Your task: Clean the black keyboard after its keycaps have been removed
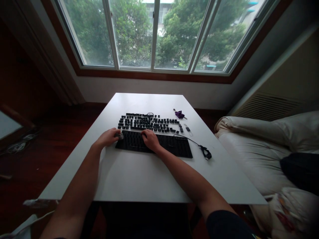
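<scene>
A black keyboard [171, 146] with its keycaps removed lies on a white table [139, 176]. Beyond it, several loose black keycaps [147, 122] are laid out in rows. My left hand [108, 137] rests at the keyboard's left end, fingers curled around a small greyish thing I cannot make out. My right hand [150, 139] lies on the keyboard's upper middle, fingers bent down at its far edge. Whether it holds a keycap is hidden.
The keyboard's cable [205, 152] coils at the right. A purple tool [179, 115] and a small wire keycap puller [188, 129] lie past the keycaps. A white sofa [269, 156] stands to the right. A window runs along the far wall.
</scene>
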The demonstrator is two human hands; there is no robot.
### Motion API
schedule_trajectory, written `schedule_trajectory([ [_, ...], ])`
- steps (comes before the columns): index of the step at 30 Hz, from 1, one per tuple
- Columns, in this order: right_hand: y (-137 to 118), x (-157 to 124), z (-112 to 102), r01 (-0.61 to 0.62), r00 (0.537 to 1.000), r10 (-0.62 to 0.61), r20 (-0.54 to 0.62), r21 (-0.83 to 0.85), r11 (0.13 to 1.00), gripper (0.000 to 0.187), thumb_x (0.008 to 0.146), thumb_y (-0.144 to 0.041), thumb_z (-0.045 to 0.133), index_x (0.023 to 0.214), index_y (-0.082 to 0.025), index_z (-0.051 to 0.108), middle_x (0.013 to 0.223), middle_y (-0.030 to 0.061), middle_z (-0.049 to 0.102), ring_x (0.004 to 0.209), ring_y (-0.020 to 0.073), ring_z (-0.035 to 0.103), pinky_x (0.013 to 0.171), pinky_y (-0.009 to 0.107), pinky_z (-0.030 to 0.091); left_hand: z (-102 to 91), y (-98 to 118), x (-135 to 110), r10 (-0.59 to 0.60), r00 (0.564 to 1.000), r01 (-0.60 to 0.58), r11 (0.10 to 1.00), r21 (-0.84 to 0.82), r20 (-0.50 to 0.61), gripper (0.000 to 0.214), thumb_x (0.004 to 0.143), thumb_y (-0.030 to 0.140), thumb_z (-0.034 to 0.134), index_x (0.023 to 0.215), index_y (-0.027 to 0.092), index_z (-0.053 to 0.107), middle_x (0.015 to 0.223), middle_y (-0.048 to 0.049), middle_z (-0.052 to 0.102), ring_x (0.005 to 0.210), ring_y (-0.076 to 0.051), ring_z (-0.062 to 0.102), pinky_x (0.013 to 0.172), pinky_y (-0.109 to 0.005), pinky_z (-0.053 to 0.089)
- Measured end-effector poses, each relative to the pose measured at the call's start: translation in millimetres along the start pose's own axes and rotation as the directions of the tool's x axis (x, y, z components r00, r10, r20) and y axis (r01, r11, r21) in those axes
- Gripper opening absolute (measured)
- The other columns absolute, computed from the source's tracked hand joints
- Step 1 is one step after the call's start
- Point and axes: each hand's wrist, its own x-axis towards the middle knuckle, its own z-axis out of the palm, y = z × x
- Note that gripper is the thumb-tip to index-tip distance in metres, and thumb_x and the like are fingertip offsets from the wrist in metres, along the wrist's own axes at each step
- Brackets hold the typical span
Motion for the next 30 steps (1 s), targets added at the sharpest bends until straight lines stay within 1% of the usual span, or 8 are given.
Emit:
schedule_trajectory([
  [6, -4, -1, -1, 0.026, 1.0, -0.025, 0.009, -0.039, 0.999, 0.017, 0.096, -0.018, 0.055, 0.101, -0.022, 0.07, 0.105, 0.0074, 0.067, 0.104, 0.0224, 0.056, 0.095, 0.034, 0.043, 21.6, 51, 8, 0.18, 0.98, -0.175, 0.982, 0.067, -0.085, 0.014, 0.076, 0.021, 0.062, 0.089, 0.023, 0.067, 0.094, -0.0038, 0.059, 0.081, -0.02, 0.059, 0.075, -0.031, 0.046],
  [10, -5, 0, -3, 0.012, 1.0, -0.011, 0.013, -0.047, 0.999, 0.02, 0.099, -0.021, 0.05, 0.102, -0.022, 0.07, 0.105, 0.0068, 0.067, 0.103, 0.0215, 0.056, 0.095, 0.033, 0.041, 41.4, 78, 13, 0.282, 0.952, -0.288, 0.957, -0.035, -0.117, 0.016, 0.076, 0.016, 0.061, 0.09, 0.022, 0.066, 0.096, -0.0043, 0.057, 0.085, -0.02, 0.059, 0.078, -0.032, 0.049],
  [14, -3, 1, -4, -0.034, 0.999, 0.034, 0.02, -0.002, 0.999, 0.025, 0.102, -0.023, 0.045, 0.101, -0.023, 0.069, 0.105, 0.0057, 0.068, 0.103, 0.0202, 0.057, 0.093, 0.031, 0.041, 55.9, 97, 14, 0.359, 0.923, -0.383, 0.896, -0.225, -0.141, 0.03, 0.075, 0.012, 0.061, 0.102, 0.021, 0.067, 0.105, -0.0057, 0.058, 0.093, -0.019, 0.061, 0.086, -0.031, 0.051],
  [16, -1, 2, -4, -0.064, 0.998, 0.063, 0.012, 0.044, 0.997, 0.026, 0.103, -0.023, 0.042, 0.101, -0.023, 0.068, 0.103, 0.0044, 0.069, 0.101, 0.0196, 0.058, 0.09, 0.03, 0.041, 58.6, 102, 15, 0.365, 0.921, -0.388, 0.894, -0.226, -0.137, 0.033, 0.075, 0.012, 0.06, 0.105, 0.022, 0.068, 0.106, -0.0065, 0.059, 0.096, -0.02, 0.061, 0.088, -0.032, 0.051],
  [20, 2, 3, -2, -0.109, 0.994, 0.109, 0.005, 0.09, 0.99, 0.026, 0.102, -0.024, 0.042, 0.103, -0.024, 0.068, 0.1, 0.0028, 0.07, 0.096, 0.0193, 0.061, 0.085, 0.029, 0.042, 51.7, 97, 16, 0.31, 0.948, -0.317, 0.941, -0.114, -0.077, 0.033, 0.078, 0.014, 0.06, 0.108, 0.024, 0.07, 0.105, -0.0063, 0.062, 0.092, -0.021, 0.063, 0.085, -0.033, 0.05],
  [24, 1, 4, -1, -0.093, 0.996, 0.092, 0.02, 0.07, 0.993, 0.025, 0.101, -0.022, 0.044, 0.102, -0.024, 0.069, 0.102, 0.0036, 0.071, 0.099, 0.0198, 0.061, 0.089, 0.03, 0.042, 32.2, 70, 13, 0.199, 0.98, -0.199, 0.979, -0.032, -0.002, 0.03, 0.078, 0.02, 0.061, 0.106, 0.026, 0.071, 0.106, -0.0046, 0.063, 0.087, -0.02, 0.063, 0.078, -0.03, 0.049],
  [26, 1, 4, -2, -0.09, 0.996, 0.089, 0.024, 0.065, 0.994, 0.025, 0.101, -0.021, 0.045, 0.101, -0.024, 0.07, 0.103, 0.0043, 0.071, 0.1, 0.0203, 0.06, 0.091, 0.03, 0.042, 22.3, 53, 11, 0.132, 0.991, -0.132, 0.991, -0.005, 0.001, 0.028, 0.078, 0.021, 0.061, 0.104, 0.025, 0.071, 0.104, -0.0037, 0.063, 0.086, -0.019, 0.062, 0.077, -0.03, 0.048],
  [30, -1, 3, -2, -0.072, 0.997, 0.07, 0.034, 0.057, 0.996, 0.024, 0.1, -0.019, 0.046, 0.1, -0.022, 0.07, 0.104, 0.0058, 0.07, 0.101, 0.0208, 0.059, 0.092, 0.031, 0.041, 14.7, 37, 7, -0.016, 0.99, 0.032, 0.993, 0.11, -0.139, 0.019, 0.082, 0.027, 0.061, 0.099, 0.025, 0.068, 0.101, -0.0029, 0.06, 0.081, -0.018, 0.059, 0.071, -0.029, 0.044],
])
